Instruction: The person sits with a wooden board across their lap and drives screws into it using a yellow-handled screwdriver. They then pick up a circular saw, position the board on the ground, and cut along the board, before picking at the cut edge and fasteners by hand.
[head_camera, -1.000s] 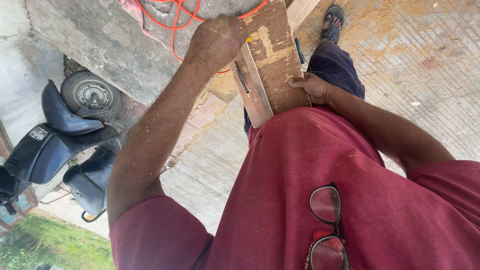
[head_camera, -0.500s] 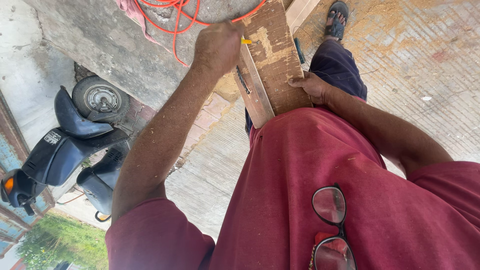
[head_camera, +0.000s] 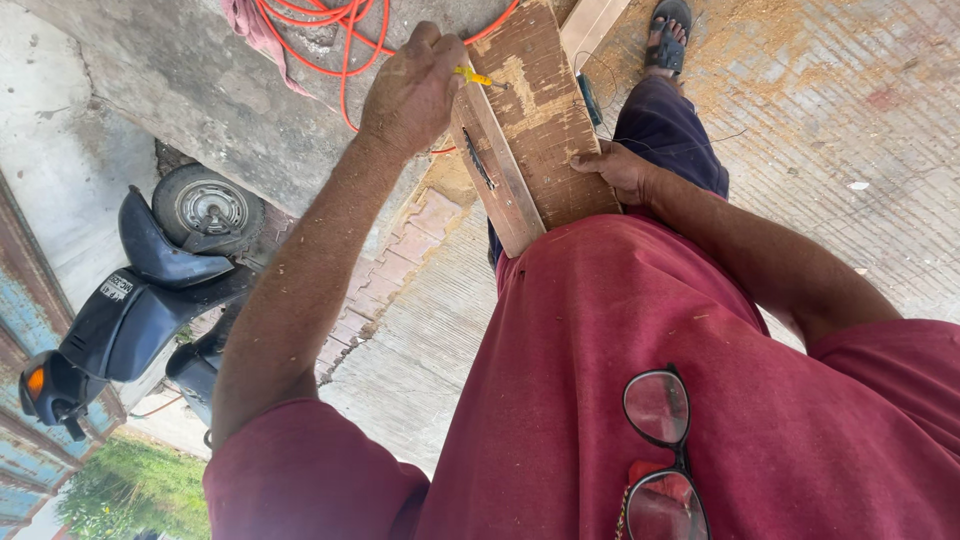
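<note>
A worn brown wooden board (head_camera: 545, 130) rests with its near end against my red shirt and points away from me. My left hand (head_camera: 415, 90) is closed around a yellow pencil (head_camera: 475, 76), whose tip touches the board's left edge near the far end. My right hand (head_camera: 618, 168) grips the board's right edge, with the thumb on its face. A second, paler strip of wood (head_camera: 495, 185) lies along the board's left side.
An orange cable (head_camera: 340, 30) and a pink cloth (head_camera: 250, 25) lie on the concrete slab ahead. A dark scooter (head_camera: 130, 310) stands at the left. My sandalled foot (head_camera: 668, 35) is on sawdust-strewn paving. Glasses (head_camera: 660, 440) hang from my shirt.
My left hand has shifted slightly along the board's left edge, and the yellow pencil now shows clearly. My right hand stays on the board. The view has drifted a little.
</note>
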